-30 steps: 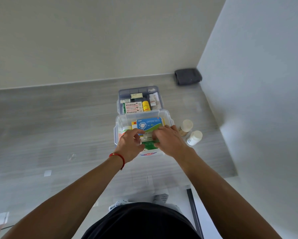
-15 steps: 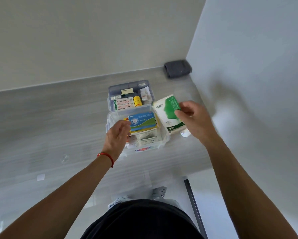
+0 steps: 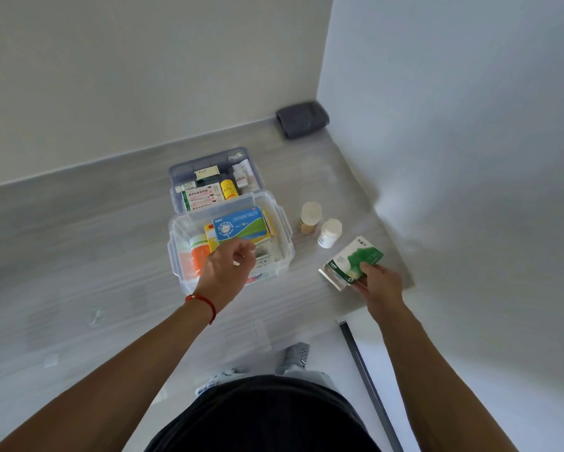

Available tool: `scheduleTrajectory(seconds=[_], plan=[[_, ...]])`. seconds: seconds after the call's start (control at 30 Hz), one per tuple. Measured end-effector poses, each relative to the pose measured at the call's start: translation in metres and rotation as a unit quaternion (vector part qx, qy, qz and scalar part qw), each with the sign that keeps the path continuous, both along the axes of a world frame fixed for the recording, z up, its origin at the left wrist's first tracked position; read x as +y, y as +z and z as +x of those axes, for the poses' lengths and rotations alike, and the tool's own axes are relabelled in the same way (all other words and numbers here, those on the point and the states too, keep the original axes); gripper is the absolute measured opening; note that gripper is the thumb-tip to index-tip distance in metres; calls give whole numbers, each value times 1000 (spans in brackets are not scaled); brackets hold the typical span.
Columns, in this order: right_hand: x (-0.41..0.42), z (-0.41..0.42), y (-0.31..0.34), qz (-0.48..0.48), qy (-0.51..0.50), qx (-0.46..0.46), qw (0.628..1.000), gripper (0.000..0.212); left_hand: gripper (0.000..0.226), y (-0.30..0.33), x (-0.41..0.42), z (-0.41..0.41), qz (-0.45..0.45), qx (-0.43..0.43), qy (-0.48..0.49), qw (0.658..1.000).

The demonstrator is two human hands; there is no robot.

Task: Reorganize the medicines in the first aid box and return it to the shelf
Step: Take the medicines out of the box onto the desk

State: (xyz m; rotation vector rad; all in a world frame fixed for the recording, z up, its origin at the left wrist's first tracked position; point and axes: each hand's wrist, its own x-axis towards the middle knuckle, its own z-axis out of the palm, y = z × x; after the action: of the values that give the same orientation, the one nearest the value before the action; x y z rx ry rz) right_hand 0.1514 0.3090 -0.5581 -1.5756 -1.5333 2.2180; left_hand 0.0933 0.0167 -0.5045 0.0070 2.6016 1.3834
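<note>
Head view: sorting step, first aid box open on desk.
Right hand pinches green carton beside box; left hand, loosely curled, empty, hovers over contents. Next: set carton down.

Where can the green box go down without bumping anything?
Bare counter lies left of the clear box, and in front of it, toward the person. Right of it is crowded: two bottles and the right hand holding the green box.
</note>
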Motion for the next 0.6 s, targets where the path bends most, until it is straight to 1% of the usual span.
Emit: scheduleTrajectory(seconds=[0.07, 0.13, 0.23, 0.33, 0.4, 0.43, 0.47, 0.53, 0.6], plan=[[-6, 0, -9, -8, -10, 0, 1000, 8, 15, -1, -2, -1, -5, -3, 4, 1000], [-8, -2, -13, 10, 1, -9, 1000, 9, 15, 0, -2, -1, -10, -8, 11, 1000], [0, -5, -11, 105, 84, -79, 988, 12, 17, 3, -2, -2, -3, -20, 36, 999], [4, -5, 5, 222, 176, -135, 949, 14, 21, 7, -7, -2, -3, -22, 81, 996], [-1, -6, 21, 335, 210, -129, 909, 18, 23, 9, -15, -4, -13, -28, 106, 994], [-7, -9, 31, 386, 210, -100, 893, 19, 25, 9, -19, -7, -22, -29, 113, 993], [-15, -13, 43, 422, 207, -52, 881, 19, 27, 9, -22, -10, -35, -28, 117, 992], [-38, -27, 65, 457, 233, 79, 855, 15, 34, 9, -27, -18, -69, -18, 111, 991], [-66, -44, 80, 482, 301, 183, 802, 11, 38, 9, -29, -27, -112, 18, 62, 992]])
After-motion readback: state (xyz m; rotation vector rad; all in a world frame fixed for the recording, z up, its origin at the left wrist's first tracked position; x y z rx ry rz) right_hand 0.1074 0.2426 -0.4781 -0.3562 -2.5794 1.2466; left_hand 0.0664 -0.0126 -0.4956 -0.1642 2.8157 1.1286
